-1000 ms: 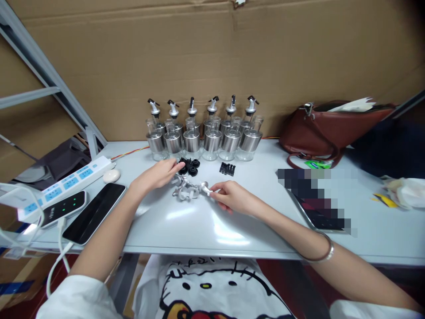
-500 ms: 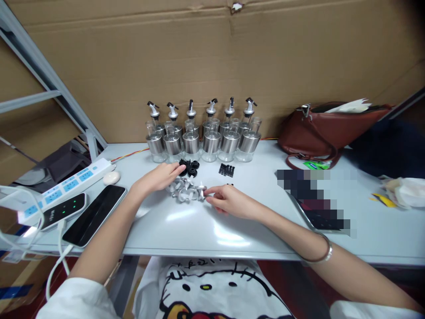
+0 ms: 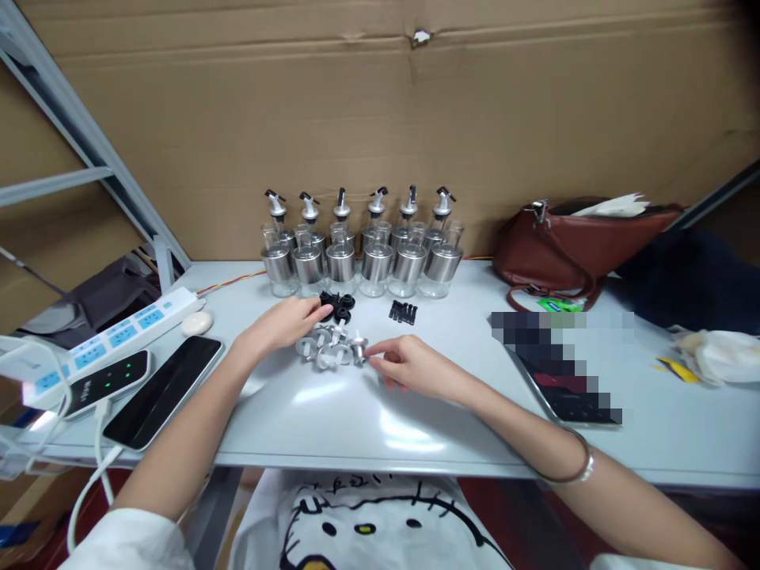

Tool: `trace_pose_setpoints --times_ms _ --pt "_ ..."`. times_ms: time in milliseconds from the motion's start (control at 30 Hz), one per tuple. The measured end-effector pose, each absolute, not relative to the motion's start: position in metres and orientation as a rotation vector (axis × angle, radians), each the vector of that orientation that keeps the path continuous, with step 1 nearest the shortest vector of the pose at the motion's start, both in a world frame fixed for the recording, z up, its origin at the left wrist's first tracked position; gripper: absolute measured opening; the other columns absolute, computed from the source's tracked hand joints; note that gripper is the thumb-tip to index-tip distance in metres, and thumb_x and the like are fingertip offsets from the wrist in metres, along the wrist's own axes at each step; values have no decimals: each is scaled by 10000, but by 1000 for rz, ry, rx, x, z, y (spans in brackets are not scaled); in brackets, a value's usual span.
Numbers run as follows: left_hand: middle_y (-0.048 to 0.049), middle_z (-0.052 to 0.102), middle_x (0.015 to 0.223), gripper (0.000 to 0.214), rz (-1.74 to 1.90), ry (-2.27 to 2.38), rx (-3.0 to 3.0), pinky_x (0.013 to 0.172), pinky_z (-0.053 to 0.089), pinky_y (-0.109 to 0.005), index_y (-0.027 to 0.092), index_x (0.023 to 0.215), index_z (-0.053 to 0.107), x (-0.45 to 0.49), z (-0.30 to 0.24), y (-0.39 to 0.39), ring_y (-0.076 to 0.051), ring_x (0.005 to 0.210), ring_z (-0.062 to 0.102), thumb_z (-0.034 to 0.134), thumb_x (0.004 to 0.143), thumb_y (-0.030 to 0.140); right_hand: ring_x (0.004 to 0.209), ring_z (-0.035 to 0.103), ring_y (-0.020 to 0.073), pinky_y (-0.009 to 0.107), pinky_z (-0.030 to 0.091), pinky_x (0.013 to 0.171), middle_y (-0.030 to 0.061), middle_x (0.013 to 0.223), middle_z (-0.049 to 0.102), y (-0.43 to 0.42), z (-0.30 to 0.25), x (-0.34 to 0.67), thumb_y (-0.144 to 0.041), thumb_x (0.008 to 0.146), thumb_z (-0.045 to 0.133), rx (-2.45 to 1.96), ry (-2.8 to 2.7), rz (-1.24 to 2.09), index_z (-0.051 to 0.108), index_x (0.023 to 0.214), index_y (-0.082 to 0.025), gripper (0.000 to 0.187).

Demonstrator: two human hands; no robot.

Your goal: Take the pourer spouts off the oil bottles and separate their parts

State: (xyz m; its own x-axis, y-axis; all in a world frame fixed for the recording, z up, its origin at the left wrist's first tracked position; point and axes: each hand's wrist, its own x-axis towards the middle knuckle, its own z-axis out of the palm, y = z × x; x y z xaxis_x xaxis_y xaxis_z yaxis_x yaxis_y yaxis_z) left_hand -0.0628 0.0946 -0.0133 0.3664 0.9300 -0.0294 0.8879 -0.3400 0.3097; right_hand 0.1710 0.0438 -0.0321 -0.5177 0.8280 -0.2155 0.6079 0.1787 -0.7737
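My left hand (image 3: 283, 326) rests with fingers stretched out at the edge of a cluster of black rubber stoppers (image 3: 341, 310), its fingertips at the leftmost ones. Just in front lies a pile of silver pourer caps (image 3: 333, 355) with pale stems. At the pile's right side, my right hand (image 3: 419, 366) points its index finger at a silver pourer cap (image 3: 359, 350), touching or almost touching it. Thumb and index finger are apart; the other fingers curl under. Several small black flip levers (image 3: 403, 312) lie farther right. Behind them stands a front row of glass bottles (image 3: 376, 265) with steel bands and bare necks.
A back row of bottles carries pourer spouts (image 3: 376, 202). At left are a power strip (image 3: 122, 340), a phone (image 3: 165, 392), a black device (image 3: 108, 383) with cables and a round white case (image 3: 196, 323). A brown bag (image 3: 552, 245) and a blurred-out flat object (image 3: 558, 372) lie right.
The view has tilted slightly, so everything sits a little lower. Both hands keep nearly the same places; the right fingertips have drawn back slightly from the silver cap.
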Motion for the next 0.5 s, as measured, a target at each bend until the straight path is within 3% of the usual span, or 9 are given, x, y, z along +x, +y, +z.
trace_pose_setpoints --times_ms 200,333,433,500 --pt "-30 612 693 412 330 1811 2432 574 283 -278 215 797 521 -62 -7 95 -210 677 573 255 937 496 425 477 85 218 412 522 -8 563 614 45 -25 176 -219 811 471 -1355 -2189 1276 675 1081 -100 359" --pt "-26 616 690 390 538 1812 2503 573 297 -272 204 731 500 -55 -7 91 -190 654 570 279 947 443 420 457 88 216 390 479 -15 542 579 49 -19 178 -254 814 473 -1349 -2067 1248 681 994 -117 307" --pt "-23 599 652 356 784 1585 2715 578 331 -265 189 725 516 -35 -13 73 -154 598 542 299 948 360 422 427 88 209 353 458 -31 494 525 53 -15 179 -274 818 472 -1331 -1940 1178 666 917 -126 264" --pt "-28 608 662 319 933 1184 2963 587 355 -267 175 757 541 -15 -21 56 -145 606 539 311 942 296 435 427 91 210 350 462 -35 486 508 56 -15 180 -287 815 470 -1291 -1874 1126 648 879 -129 247"
